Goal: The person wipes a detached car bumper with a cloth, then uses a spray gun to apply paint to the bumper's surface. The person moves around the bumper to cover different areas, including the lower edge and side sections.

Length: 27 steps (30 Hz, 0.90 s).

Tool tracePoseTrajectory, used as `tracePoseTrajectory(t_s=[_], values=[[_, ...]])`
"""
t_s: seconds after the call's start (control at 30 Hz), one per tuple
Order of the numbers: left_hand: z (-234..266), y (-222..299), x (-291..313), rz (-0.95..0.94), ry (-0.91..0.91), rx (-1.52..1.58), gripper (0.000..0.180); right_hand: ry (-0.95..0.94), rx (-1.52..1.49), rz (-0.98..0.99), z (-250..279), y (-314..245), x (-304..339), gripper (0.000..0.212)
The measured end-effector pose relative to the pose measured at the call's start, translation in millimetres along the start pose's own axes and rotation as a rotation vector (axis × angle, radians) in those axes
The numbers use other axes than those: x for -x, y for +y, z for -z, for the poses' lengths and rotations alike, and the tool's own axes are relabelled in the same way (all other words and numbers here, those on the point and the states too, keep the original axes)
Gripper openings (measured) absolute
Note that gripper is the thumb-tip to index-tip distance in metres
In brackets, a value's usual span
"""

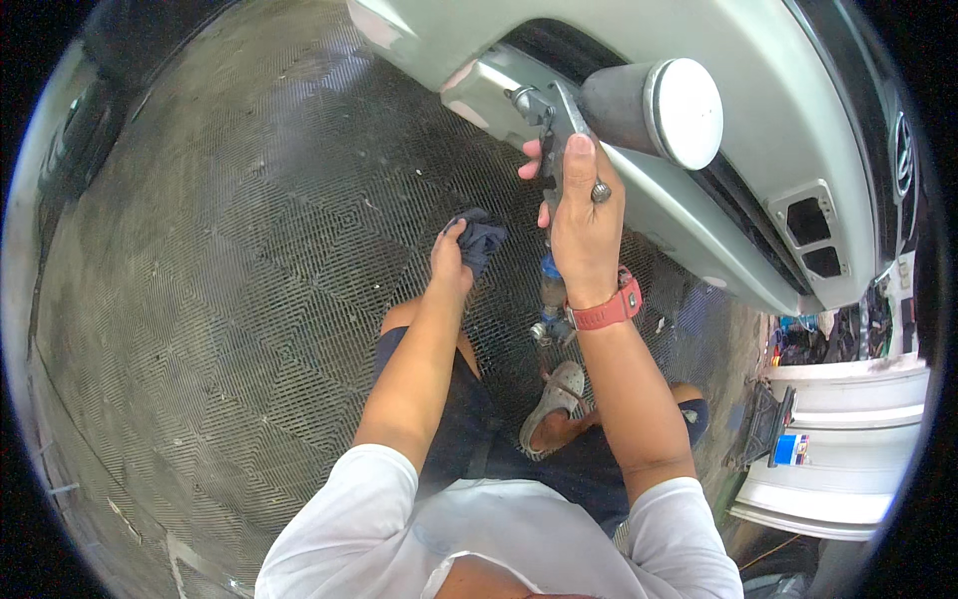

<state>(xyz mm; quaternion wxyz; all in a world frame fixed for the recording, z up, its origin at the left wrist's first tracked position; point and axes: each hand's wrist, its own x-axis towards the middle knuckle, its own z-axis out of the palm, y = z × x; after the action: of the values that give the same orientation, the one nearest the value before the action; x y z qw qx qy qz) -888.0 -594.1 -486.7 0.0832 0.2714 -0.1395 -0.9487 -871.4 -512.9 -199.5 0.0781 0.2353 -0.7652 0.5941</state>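
My right hand [587,215], with a red watch at its wrist, is wrapped round the handle of a spray gun [562,110]. A grey cup with a round white lid [689,113] sits on the gun's top, tilted to the right. Below my fist a blue-banded fitting [551,268] hangs from the handle. The gun's nozzle end is close to a pale grey-green bumper [699,215], and I cannot tell whether they touch. My left hand [451,258] grips a crumpled dark cloth [481,240], held lower and to the left, apart from the gun.
The pale car front curves across the upper right, with a dark grille slot and a rectangular two-hole opening [810,235]. White stacked panels or tubs [848,439] stand at the right. Ridged dark matting [259,260] covers the floor. My sandalled foot [552,409] is below the gun.
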Motion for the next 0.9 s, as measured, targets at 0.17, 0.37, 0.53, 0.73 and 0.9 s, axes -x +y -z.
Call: tracePoseTrajectory(t_s=[0.17,0.37,0.53,0.73,0.9], values=[[19.2,7.3,-23.0,0.008,-0.026,0.157,0.047,0.084,0.072,0.036,-3.8,4.1,-0.1,0.063],[6.3,23.0,-8.5,-0.006,-0.056,0.227,0.047,0.096,0.007,0.043,-4.9,10.5,-0.5,0.059],[-10.8,35.5,12.8,-0.159,0.009,0.159,0.049,-0.004,0.012,0.075,-18.7,15.2,-3.5,0.061],[-46.7,62.1,19.0,-0.517,-0.004,0.037,0.056,-0.061,0.024,0.021,-20.1,13.9,1.3,0.058],[-113.0,101.4,12.7,-0.819,0.161,-0.505,0.044,-0.052,0.045,-0.009,-0.5,-3.5,10.1,0.058]])
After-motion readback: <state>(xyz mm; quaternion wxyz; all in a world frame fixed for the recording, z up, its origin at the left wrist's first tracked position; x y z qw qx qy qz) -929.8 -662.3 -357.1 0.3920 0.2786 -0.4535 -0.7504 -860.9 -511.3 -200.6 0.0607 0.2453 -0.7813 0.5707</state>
